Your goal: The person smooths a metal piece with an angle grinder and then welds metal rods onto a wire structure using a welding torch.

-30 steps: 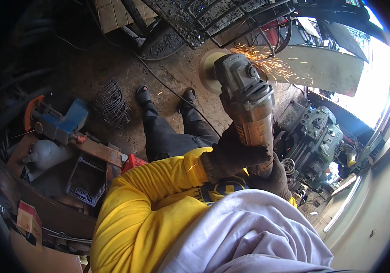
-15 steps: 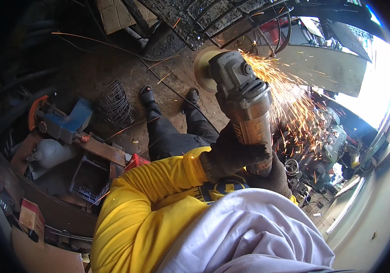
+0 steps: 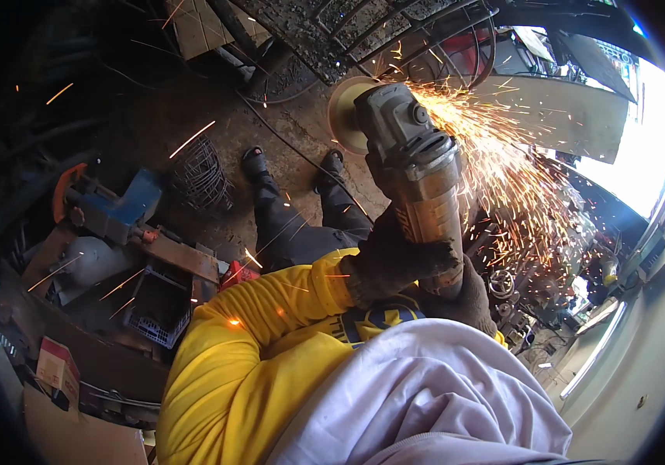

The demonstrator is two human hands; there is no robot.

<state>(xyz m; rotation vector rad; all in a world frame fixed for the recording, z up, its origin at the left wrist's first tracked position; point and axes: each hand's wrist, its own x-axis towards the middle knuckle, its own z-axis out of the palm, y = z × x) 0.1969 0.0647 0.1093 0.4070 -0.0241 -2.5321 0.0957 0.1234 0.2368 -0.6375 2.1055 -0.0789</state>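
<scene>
A large, worn angle grinder (image 3: 430, 209) is held in front of me by both gloved hands. My left hand (image 3: 394, 260), in a dark glove, wraps around its body from the left. Lower down on the right, my right hand (image 3: 473, 298) closes around the rear end, partly hidden behind the tool. The pale round disc (image 3: 342, 116) is at the grinder's far left, beside the edge of a dark metal frame with bars (image 3: 371, 35). Orange sparks (image 3: 495, 147) stream to the right and down. The exact contact point is hidden by the grinder head.
A black cable (image 3: 293, 151) crosses the floor by my feet. To the left are a wire bundle (image 3: 199, 178), a blue tool with an orange handle (image 3: 140, 195), a grey rounded container (image 3: 96, 260) and a plastic crate (image 3: 137, 322). A pale panel (image 3: 565, 112) stands at the far right.
The grinder and both hands keep nearly the same place and grip. The spray of sparks on the right looks denser, and stray sparks now fly over the left side and my left sleeve.
</scene>
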